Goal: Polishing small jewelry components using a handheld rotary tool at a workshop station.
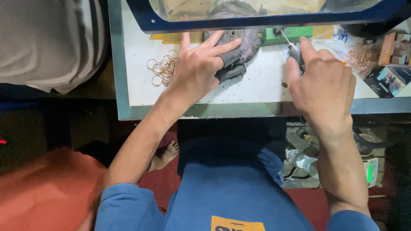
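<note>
My left hand [198, 64] lies on the white bench top [137, 85] with its fingers spread, two of them in dark grey finger covers [229, 64]. They rest against a round dark grey pad [244, 40]. My right hand [323, 83] is closed around a slim grey rotary handpiece [294, 52], whose thin bit points up-left toward the pad. A heap of thin gold-coloured rings [162, 68] lies just left of my left hand. Whether my left fingers pinch a small piece is hidden.
A blue-framed clear shield [257, 17] hangs over the back of the bench. A clear bag of rings [361, 55] and small boxes [391, 79] sit at right. Another person in a striped shirt [51, 42] stands at left. Under the bench are a plastic bottle [302, 161] and a bare foot [165, 156].
</note>
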